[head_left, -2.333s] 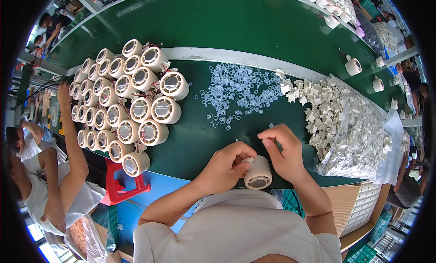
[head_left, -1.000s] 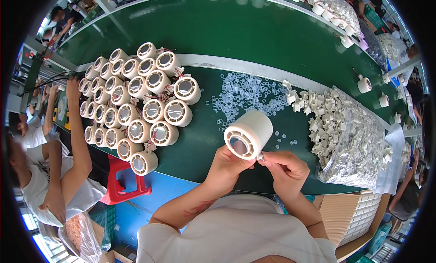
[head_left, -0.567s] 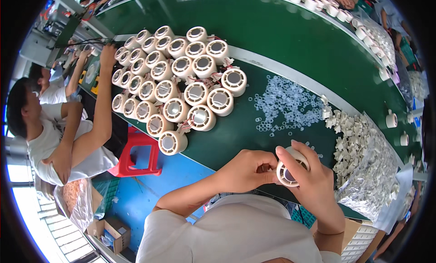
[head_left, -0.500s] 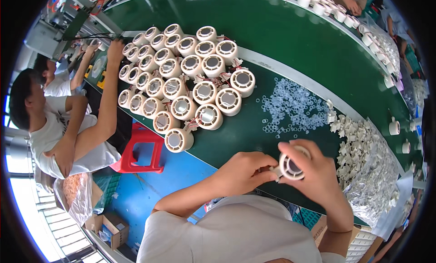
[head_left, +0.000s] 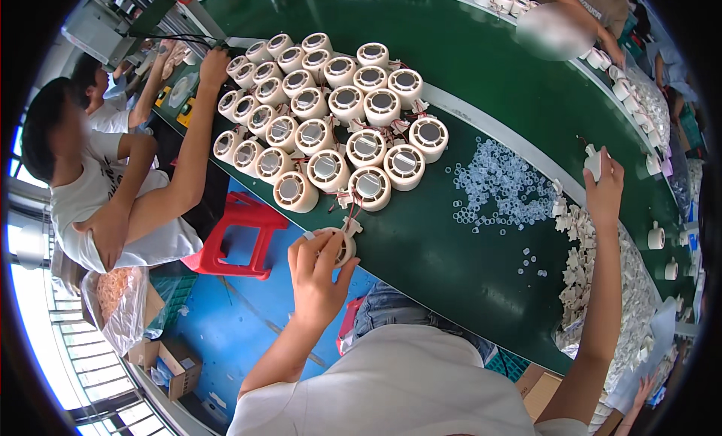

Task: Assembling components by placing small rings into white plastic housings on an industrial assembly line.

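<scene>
Surface: we worked at a long green table (head_left: 466, 82) in a workshop, blue floor (head_left: 248, 315) beneath its near edge.
Left hand: our left hand (head_left: 316, 274) was closed around a cream cylindrical part (head_left: 340, 244) at the near edge of the table, fingers curled over its left side and top, thumb below; a small white connector (head_left: 350, 226) stuck out just above the fingertips.
Cylinder block: beyond that grip, up and to the left, we saw rows of the same cream cylinders (head_left: 331, 127) standing packed together; the nearest one sat just above the held part, with thin red and dark wires between them.
Right hand: our right hand (head_left: 604, 191) was raised well to the right, fingers pinched on a small white piece (head_left: 593, 162).
Around the right grip: a scatter of clear rings (head_left: 500, 188) lay to its left, and a heap of white plastic pieces (head_left: 609, 285) on clear sheeting lay just below it.
Others: a person in a white shirt (head_left: 98, 203) sat to our left, an arm reaching to the far end of the cylinder block; a red stool (head_left: 237, 236) stood between that person and our left hand.
</scene>
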The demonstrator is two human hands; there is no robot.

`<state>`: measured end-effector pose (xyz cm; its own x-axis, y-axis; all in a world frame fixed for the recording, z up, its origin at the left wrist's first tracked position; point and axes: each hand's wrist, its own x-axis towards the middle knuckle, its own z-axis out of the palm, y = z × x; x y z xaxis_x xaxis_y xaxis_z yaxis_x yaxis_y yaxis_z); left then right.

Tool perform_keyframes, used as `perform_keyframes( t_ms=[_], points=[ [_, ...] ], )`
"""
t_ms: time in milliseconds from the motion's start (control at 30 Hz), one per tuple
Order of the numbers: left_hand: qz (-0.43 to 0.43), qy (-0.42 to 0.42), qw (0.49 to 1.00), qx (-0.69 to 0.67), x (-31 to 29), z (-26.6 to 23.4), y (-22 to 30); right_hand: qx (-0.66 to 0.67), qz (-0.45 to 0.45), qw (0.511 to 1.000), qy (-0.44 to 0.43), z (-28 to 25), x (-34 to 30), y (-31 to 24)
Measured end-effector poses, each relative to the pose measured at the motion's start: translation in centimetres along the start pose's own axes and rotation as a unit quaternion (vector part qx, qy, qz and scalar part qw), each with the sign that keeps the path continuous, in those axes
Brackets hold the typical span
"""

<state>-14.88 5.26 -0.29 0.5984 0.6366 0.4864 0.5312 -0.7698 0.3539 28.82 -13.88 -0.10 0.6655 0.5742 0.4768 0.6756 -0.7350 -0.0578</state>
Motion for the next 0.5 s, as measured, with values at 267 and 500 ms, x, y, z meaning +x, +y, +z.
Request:
perform_keyframes(
  t_ms=[267, 500],
  points=[
    [0.169, -0.072, 0.960, -0.211, -0.8, 3.6, 5.4, 0.425, 0.016, 0.832, -0.357, -9.0, -14.4, -15.5],
    [0.044, -0.159, 0.864, -0.475, -0.2, 6.3, 10.5, 0.519, 0.193, 0.801, -0.225, -6.7, -17.2, -16.2]
  ],
)
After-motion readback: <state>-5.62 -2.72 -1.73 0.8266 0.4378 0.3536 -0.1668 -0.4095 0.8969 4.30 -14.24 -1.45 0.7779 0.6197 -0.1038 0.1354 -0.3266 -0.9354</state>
